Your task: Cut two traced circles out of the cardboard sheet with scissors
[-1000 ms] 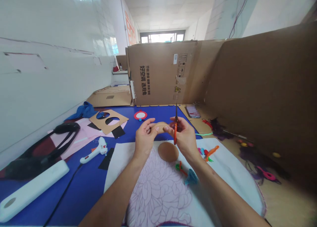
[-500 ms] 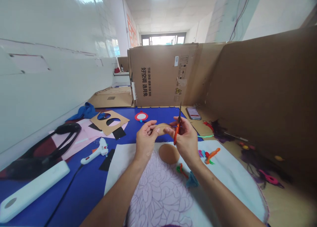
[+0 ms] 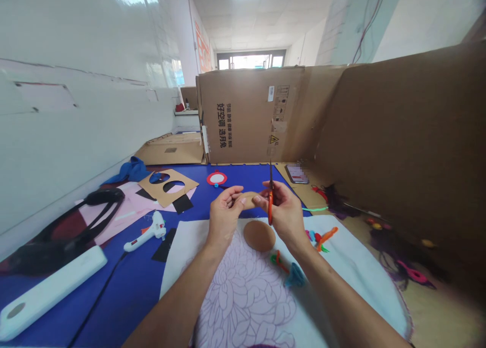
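My left hand [image 3: 223, 213] pinches a small tan cardboard piece [image 3: 248, 199] held up above the table. My right hand [image 3: 284, 211] grips orange-handled scissors [image 3: 270, 202], blades pointing up and away, right beside that piece. My right fingertips also touch the piece's edge. Below the hands a brown cardboard disc [image 3: 259, 235] lies on a white cloth [image 3: 246, 287] with a purple flower outline.
Coloured pipe-cleaner bits [image 3: 318, 236] and a blue tuft [image 3: 294, 276] lie on the cloth. To the left are a white glue gun [image 3: 146, 232], a cardboard sheet with two round holes [image 3: 167, 185], a red ring [image 3: 216, 178], black straps [image 3: 76, 221]. Cardboard walls [image 3: 398, 145] close off the back and right. A phone [image 3: 296, 173] lies near them.
The scissors swung from a rightward tilt back to upright. Both hands stayed in the same place around the small piece.
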`<state>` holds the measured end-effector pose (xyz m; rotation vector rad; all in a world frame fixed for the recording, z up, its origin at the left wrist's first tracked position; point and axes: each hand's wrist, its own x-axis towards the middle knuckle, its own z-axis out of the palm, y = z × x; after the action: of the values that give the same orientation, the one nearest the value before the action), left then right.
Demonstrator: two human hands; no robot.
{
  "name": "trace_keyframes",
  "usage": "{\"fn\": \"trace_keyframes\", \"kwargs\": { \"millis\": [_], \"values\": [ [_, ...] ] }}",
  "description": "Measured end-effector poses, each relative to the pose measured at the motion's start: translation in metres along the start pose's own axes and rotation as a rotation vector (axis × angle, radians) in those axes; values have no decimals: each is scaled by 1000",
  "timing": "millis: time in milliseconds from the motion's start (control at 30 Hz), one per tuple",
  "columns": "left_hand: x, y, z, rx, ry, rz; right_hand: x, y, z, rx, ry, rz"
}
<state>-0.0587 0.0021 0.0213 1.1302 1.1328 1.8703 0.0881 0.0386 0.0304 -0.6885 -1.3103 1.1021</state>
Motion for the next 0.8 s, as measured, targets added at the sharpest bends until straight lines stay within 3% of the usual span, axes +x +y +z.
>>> {"fn": "trace_keyframes", "kwargs": {
  "millis": [300, 533, 800],
  "values": [
    [3, 5, -2, 7, -16, -90, 1, 2, -1, -17, -27, 21],
    [5, 6, -7, 75, -94, -202, 3, 0, 0, -48, -82, 41],
    [8, 5, -11, 39, 15, -218, 7, 5, -9, -7, 34, 159]
  ]
}}
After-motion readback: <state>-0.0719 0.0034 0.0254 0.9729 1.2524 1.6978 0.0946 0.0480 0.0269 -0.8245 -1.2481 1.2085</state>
